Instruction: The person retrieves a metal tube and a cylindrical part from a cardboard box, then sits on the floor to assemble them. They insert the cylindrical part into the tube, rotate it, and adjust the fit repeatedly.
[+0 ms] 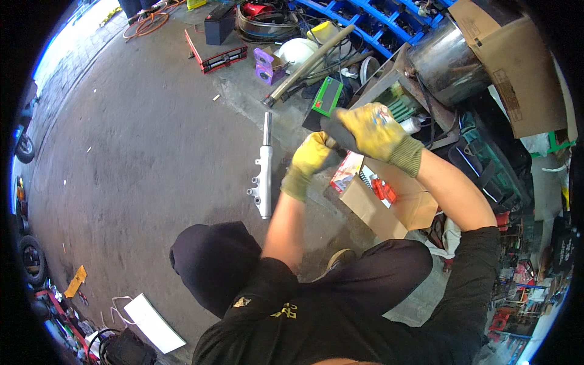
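Two gloved hands, the left hand [310, 159] and the right hand [372, 131], both in yellow-green work gloves, closed together on one dark flat piece [333, 132] at centre frame; one silver fork leg [264, 173] on the concrete just left of them; one open cardboard box [389, 204] below the hands; one larger cardboard sheet [517, 67] at upper right; one shiny metal drum [447, 58] beside it; one purple box [267, 66] at upper centre; one red frame [219, 59] to its left; two tyres [30, 258] along the left rim; one white sheet [155, 322] at lower left.
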### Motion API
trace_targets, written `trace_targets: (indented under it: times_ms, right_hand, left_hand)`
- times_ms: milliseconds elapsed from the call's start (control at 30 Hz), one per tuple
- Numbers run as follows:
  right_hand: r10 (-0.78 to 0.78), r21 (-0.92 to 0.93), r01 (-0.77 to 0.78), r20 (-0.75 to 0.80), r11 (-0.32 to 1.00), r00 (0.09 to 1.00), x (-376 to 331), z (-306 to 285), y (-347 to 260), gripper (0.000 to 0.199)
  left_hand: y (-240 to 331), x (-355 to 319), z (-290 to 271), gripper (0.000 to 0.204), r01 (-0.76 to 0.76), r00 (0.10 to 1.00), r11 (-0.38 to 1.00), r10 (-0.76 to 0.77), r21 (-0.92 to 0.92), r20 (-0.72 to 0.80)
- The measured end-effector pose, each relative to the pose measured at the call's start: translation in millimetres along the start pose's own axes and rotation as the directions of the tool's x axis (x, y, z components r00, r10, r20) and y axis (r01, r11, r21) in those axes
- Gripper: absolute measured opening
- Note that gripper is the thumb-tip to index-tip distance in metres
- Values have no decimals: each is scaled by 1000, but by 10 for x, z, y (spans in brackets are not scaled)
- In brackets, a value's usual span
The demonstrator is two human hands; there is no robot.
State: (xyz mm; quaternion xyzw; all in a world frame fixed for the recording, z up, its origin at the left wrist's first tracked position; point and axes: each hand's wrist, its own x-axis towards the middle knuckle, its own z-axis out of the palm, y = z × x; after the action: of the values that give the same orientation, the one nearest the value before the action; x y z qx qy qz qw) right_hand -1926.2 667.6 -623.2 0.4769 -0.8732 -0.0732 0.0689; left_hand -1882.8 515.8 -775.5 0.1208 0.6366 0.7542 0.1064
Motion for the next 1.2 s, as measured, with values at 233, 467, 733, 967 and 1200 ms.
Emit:
trace_targets:
  times_ms: [233, 467, 733, 967, 1200]
  right_hand:
    - [-162, -128, 196, 238, 972, 958, 202, -172, -25, 26]
    - [4, 10, -6, 211, 1000, 977, 167, -145, -67, 30]
    - [-2, 30, -2, 151, 1000, 989, 173, -51, 10, 22]
    - [-93, 0, 93, 97, 996, 991, 282, 70, 39, 32]
    - [10, 214, 14, -111, 977, 994, 241, 134, 10, 19]
  left_hand:
    - [-474, 158, -50, 39, 29, 991, 937, 19, 349, -132]
    - [-108, 73, -58, 40, -13, 1000, 994, 13, -107, -7]
    - [-275, 171, 135, 48, 93, 943, 987, -45, 130, -331]
    - [-485, 305, -392, 45, -45, 970, 986, 81, -161, 228]
    - [-393, 256, -85, 41, 112, 971, 990, -93, 80, -219]
